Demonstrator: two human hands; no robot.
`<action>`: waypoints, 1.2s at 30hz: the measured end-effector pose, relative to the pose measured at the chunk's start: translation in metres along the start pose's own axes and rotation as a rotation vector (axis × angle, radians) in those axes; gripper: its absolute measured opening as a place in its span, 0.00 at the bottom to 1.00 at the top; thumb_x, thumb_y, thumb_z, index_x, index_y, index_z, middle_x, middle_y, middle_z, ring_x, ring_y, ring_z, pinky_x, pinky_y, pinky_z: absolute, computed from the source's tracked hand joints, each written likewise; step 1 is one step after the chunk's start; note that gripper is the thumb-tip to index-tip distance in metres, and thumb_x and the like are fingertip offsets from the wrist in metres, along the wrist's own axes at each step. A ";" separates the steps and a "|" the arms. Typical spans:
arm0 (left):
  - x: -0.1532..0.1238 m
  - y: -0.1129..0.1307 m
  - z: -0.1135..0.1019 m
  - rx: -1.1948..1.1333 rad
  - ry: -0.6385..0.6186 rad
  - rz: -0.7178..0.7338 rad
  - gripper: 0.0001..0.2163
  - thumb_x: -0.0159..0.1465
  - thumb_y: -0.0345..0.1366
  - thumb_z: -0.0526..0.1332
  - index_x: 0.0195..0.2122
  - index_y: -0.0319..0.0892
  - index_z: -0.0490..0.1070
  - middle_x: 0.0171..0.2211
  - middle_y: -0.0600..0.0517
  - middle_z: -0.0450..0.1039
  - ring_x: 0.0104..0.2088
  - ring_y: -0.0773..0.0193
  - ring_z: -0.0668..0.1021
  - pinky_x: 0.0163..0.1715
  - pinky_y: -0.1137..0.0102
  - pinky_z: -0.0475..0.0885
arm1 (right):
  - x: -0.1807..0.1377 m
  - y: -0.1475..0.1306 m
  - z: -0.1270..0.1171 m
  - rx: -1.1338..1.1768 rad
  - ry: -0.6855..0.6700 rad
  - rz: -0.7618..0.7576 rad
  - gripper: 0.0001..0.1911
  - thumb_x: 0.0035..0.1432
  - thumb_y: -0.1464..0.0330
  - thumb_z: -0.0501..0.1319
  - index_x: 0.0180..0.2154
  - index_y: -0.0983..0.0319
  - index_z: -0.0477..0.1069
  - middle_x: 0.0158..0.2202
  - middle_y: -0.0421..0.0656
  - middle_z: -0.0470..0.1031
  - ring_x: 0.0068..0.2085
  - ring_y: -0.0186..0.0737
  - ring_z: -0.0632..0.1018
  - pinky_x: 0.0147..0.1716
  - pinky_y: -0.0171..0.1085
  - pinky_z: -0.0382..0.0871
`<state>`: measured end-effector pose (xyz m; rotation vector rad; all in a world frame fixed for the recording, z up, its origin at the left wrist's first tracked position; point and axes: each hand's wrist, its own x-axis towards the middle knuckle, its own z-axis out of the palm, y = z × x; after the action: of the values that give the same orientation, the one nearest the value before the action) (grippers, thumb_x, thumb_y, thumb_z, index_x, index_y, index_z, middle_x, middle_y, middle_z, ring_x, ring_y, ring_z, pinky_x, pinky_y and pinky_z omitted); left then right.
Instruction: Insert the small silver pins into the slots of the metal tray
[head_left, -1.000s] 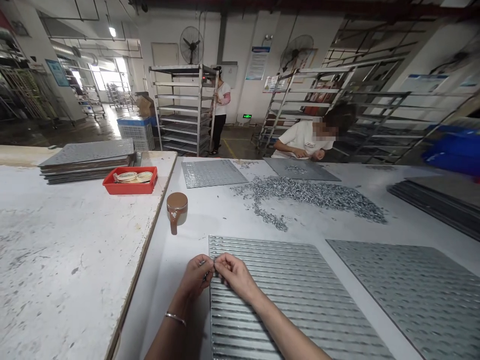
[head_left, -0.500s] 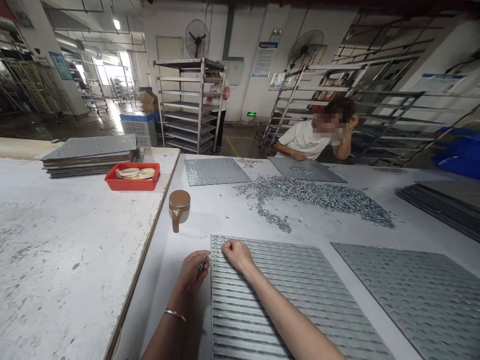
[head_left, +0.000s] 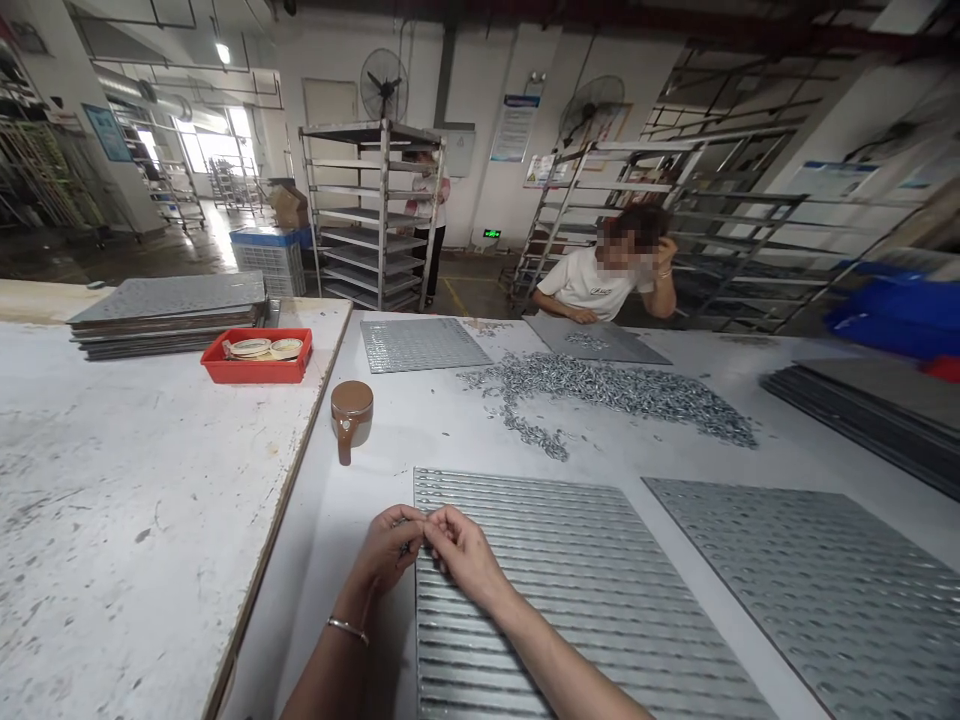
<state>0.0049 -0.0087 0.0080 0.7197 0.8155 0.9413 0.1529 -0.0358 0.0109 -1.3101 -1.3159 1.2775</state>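
Left hand [head_left: 390, 548] and right hand [head_left: 459, 545] meet fingertip to fingertip at near-left corner of ribbed metal tray [head_left: 570, 590], both curled, pinching something small; item unclear. Loose metal parts pile [head_left: 611, 390] far right; brown mug [head_left: 352, 413] far left.

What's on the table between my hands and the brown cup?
Nothing: in the head view, only bare white table separates the brown cup from the left hand and right hand, which meet at the ribbed metal tray's near-left corner.

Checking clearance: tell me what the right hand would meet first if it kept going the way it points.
Probably the left hand: the right hand points left, fingertips already at it, above the ribbed grey metal tray.
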 end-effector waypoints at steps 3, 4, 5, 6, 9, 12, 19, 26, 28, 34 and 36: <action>0.001 -0.002 0.000 0.064 0.019 -0.020 0.12 0.47 0.37 0.73 0.28 0.40 0.71 0.12 0.61 0.59 0.14 0.76 0.54 0.15 0.75 0.43 | 0.004 0.000 -0.008 0.108 -0.066 0.084 0.23 0.51 0.48 0.68 0.33 0.60 0.68 0.20 0.32 0.65 0.19 0.29 0.63 0.17 0.30 0.56; 0.002 -0.003 0.000 0.081 0.026 -0.031 0.13 0.47 0.37 0.73 0.27 0.41 0.71 0.11 0.61 0.60 0.14 0.76 0.54 0.15 0.75 0.43 | 0.007 -0.001 -0.012 0.109 -0.086 0.098 0.22 0.51 0.50 0.69 0.32 0.61 0.69 0.20 0.32 0.64 0.19 0.29 0.63 0.17 0.30 0.56; 0.002 -0.004 0.000 0.090 0.031 -0.039 0.13 0.47 0.37 0.73 0.27 0.41 0.70 0.11 0.61 0.60 0.14 0.76 0.54 0.15 0.75 0.43 | 0.011 -0.001 -0.017 0.092 -0.106 0.106 0.20 0.51 0.52 0.69 0.32 0.61 0.70 0.20 0.32 0.64 0.19 0.29 0.63 0.18 0.30 0.55; 0.003 -0.005 0.000 0.088 0.034 -0.040 0.13 0.47 0.37 0.73 0.27 0.41 0.70 0.11 0.61 0.60 0.14 0.76 0.54 0.14 0.76 0.43 | 0.016 -0.001 -0.022 0.053 -0.114 0.103 0.18 0.52 0.54 0.68 0.31 0.61 0.70 0.19 0.33 0.65 0.19 0.29 0.63 0.18 0.30 0.55; 0.003 -0.003 0.001 0.028 0.053 0.007 0.12 0.48 0.38 0.72 0.26 0.41 0.68 0.14 0.60 0.63 0.14 0.76 0.55 0.14 0.76 0.43 | 0.032 0.000 -0.036 -0.215 0.012 0.045 0.12 0.54 0.59 0.63 0.30 0.62 0.73 0.21 0.36 0.69 0.22 0.32 0.67 0.24 0.31 0.59; 0.003 0.000 0.001 -0.033 0.079 0.045 0.14 0.50 0.40 0.72 0.26 0.41 0.68 0.20 0.57 0.68 0.15 0.77 0.58 0.13 0.76 0.44 | 0.047 0.004 -0.044 -0.444 0.170 0.019 0.09 0.54 0.63 0.61 0.27 0.62 0.74 0.23 0.38 0.73 0.26 0.35 0.71 0.28 0.33 0.61; 0.004 0.000 -0.001 -0.036 0.070 0.019 0.17 0.49 0.43 0.74 0.27 0.41 0.68 0.23 0.55 0.70 0.17 0.76 0.61 0.13 0.77 0.45 | 0.057 0.012 -0.035 -0.632 0.232 0.043 0.08 0.55 0.70 0.60 0.24 0.60 0.72 0.23 0.40 0.75 0.28 0.39 0.73 0.30 0.35 0.57; 0.007 -0.003 -0.005 -0.052 0.050 0.038 0.17 0.50 0.45 0.73 0.28 0.41 0.67 0.25 0.54 0.69 0.18 0.76 0.61 0.14 0.77 0.44 | 0.062 0.013 -0.045 -0.695 0.254 0.017 0.02 0.54 0.69 0.62 0.30 0.60 0.70 0.25 0.38 0.74 0.28 0.38 0.73 0.31 0.33 0.60; 0.007 -0.003 -0.006 -0.068 0.040 0.038 0.17 0.51 0.46 0.72 0.29 0.41 0.68 0.26 0.54 0.69 0.18 0.75 0.62 0.14 0.77 0.44 | 0.061 0.010 -0.052 -0.711 0.255 -0.016 0.06 0.60 0.66 0.59 0.30 0.60 0.70 0.26 0.39 0.75 0.29 0.39 0.74 0.32 0.34 0.62; 0.008 -0.003 -0.009 -0.090 0.032 0.027 0.17 0.53 0.48 0.71 0.32 0.41 0.70 0.27 0.53 0.69 0.19 0.74 0.61 0.15 0.76 0.44 | 0.064 -0.003 -0.056 -0.807 0.096 -0.195 0.07 0.62 0.70 0.58 0.33 0.60 0.74 0.33 0.41 0.75 0.39 0.40 0.75 0.43 0.34 0.63; 0.008 -0.002 -0.009 -0.091 0.029 0.028 0.17 0.53 0.48 0.71 0.32 0.41 0.69 0.28 0.53 0.68 0.19 0.73 0.60 0.15 0.76 0.44 | 0.068 -0.004 -0.053 -0.839 0.040 -0.217 0.07 0.62 0.72 0.59 0.32 0.60 0.74 0.32 0.41 0.75 0.38 0.39 0.74 0.41 0.34 0.62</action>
<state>0.0007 -0.0011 -0.0006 0.6407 0.7844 1.0094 0.1995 0.0364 0.0152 -1.6568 -2.0060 0.5336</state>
